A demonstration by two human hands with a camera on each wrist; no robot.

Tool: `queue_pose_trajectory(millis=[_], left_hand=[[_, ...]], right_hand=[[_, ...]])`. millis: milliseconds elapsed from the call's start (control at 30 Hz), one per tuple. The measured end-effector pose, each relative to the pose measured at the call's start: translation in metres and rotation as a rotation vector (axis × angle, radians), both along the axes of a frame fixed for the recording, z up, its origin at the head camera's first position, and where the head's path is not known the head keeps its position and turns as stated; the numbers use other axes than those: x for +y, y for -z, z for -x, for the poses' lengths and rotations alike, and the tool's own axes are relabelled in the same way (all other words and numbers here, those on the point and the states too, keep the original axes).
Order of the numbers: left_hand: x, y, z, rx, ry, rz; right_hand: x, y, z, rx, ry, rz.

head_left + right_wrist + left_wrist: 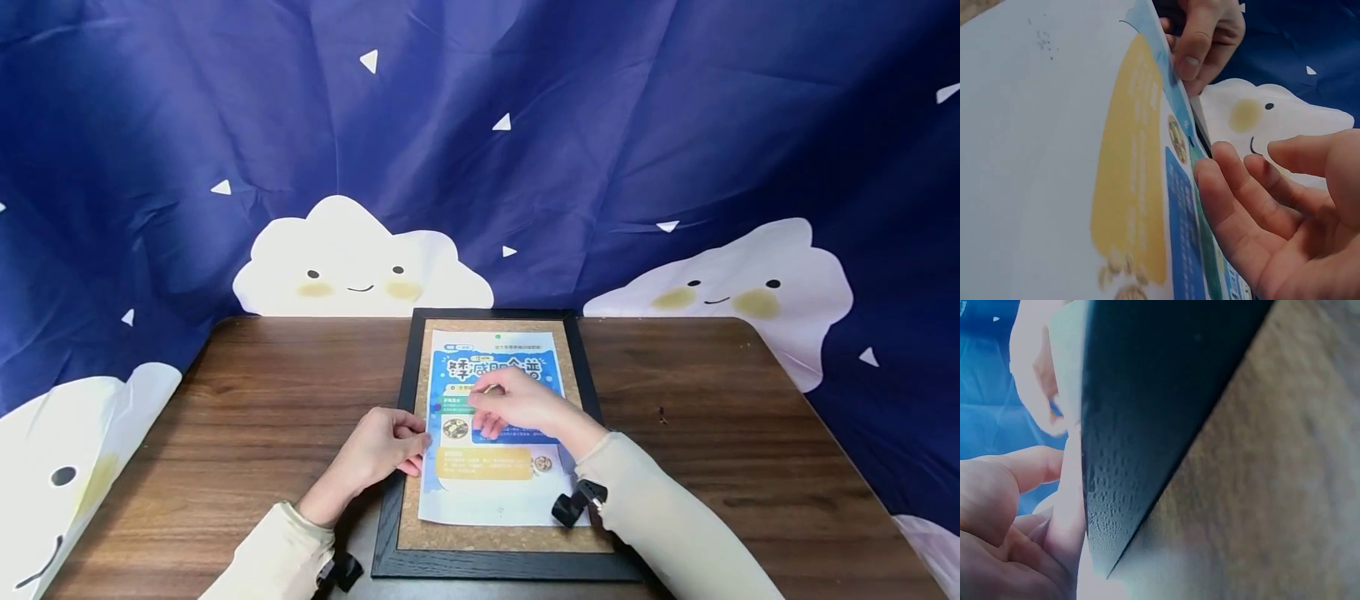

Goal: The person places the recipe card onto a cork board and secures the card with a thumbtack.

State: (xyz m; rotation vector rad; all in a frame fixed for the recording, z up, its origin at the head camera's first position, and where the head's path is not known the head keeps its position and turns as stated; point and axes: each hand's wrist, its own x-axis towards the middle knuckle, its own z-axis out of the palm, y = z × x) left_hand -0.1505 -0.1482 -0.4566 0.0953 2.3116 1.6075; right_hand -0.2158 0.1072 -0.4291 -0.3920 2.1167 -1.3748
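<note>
A printed sheet lies on a cork board with a black frame. A green dot marks its top edge; a purple dot shows near its left edge. My left hand rests across the frame's left side, thumb tip at the sheet's left edge; the left wrist view shows this hand beside the black frame. My right hand hovers over the sheet's middle, fingers loosely bent. In the right wrist view, nothing shows between the fingers of this hand.
The board lies on a brown wooden table, its far edge at the table's back. Behind hangs a blue cloth printed with white clouds. Small black devices are strapped at both wrists.
</note>
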Motion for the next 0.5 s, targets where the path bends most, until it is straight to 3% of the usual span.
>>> queue_pose_trajectory(millis=[233, 500], left_hand=[[-0.002, 0.002, 0.001, -0.02, 0.024, -0.042], [-0.003, 0.003, 0.001, -0.021, 0.009, -0.03]], right_hand=[[0.036, 0.0, -0.01, 0.1, -0.012, 0.013], [0.076, -0.001, -0.021, 0.173, 0.035, 0.042]])
